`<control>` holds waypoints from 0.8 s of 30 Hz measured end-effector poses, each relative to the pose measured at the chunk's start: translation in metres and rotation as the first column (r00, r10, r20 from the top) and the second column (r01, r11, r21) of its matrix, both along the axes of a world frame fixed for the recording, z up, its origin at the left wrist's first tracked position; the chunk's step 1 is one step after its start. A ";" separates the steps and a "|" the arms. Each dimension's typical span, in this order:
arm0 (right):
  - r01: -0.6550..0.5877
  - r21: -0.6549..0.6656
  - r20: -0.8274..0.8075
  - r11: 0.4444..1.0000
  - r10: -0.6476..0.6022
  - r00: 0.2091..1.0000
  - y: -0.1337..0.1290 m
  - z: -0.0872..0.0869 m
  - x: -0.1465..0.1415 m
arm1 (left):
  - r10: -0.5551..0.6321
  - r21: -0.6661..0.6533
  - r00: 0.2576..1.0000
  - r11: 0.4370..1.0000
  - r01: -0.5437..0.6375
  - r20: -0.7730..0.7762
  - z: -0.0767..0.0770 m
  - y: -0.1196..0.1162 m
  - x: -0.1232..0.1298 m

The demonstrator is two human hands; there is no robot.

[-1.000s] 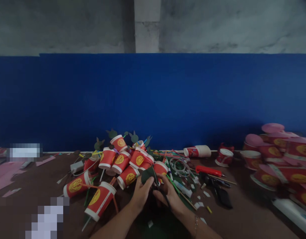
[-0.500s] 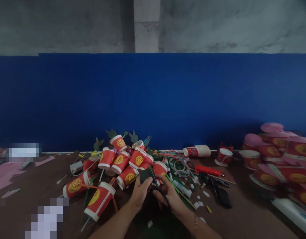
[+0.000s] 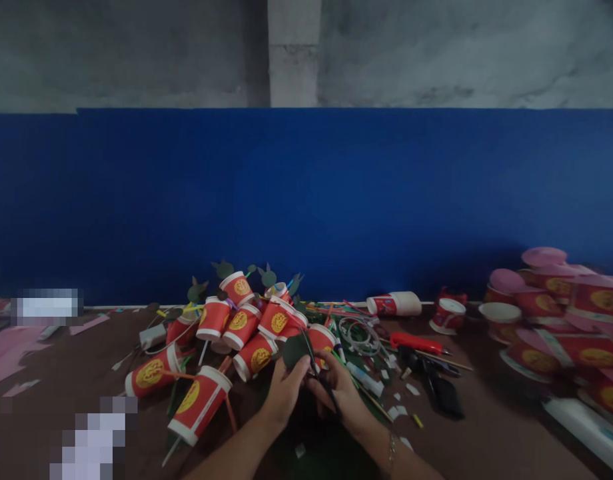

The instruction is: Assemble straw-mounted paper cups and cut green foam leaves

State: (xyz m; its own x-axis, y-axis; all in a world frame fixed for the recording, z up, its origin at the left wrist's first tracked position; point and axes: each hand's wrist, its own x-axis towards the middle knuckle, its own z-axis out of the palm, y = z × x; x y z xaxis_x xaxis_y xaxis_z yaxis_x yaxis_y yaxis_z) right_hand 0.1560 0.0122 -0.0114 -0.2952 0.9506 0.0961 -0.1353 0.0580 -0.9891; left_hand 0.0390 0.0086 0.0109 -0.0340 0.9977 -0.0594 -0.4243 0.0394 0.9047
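Near the lower middle of the head view, my left hand (image 3: pixel 286 388) pinches a small piece of dark green paper (image 3: pixel 294 352). My right hand (image 3: pixel 337 388) is wrapped round dark scissors (image 3: pixel 324 392), whose blades point up and lie against the right side of the paper. Both hands are close together, just in front of a heap of red paper cups (image 3: pixel 276 318) with yellow emblems and straws. The right fingertips partly hide the scissor handles.
To the right lie a red-handled tool (image 3: pixel 419 343), a black glue gun (image 3: pixel 444 393), a coil of clear tubing (image 3: pixel 359 335) and white scraps. Cups with pink paper (image 3: pixel 544 257) are piled at far right. Pink sheets (image 3: pixel 11 347) lie at far left. A blue panel (image 3: pixel 306 200) stands behind.
The green paper has turned a little and shifted slightly right with my left hand. The scissor blades have swung to a steeper angle and look closer together.
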 end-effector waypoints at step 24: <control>-0.019 0.002 0.019 1.000 0.019 1.000 -0.004 0.007 -0.001 | -0.004 -0.074 0.999 0.997 0.007 0.047 -0.004 0.004 -0.007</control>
State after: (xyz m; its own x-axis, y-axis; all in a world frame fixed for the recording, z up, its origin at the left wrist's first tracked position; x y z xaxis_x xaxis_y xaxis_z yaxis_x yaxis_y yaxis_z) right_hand 0.1546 0.0084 -0.0047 -0.3151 0.9446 0.0925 -0.1179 0.0577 -0.9913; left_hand 0.0322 0.0124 0.0066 -0.0242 0.9907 -0.1341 -0.4661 0.1075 0.8782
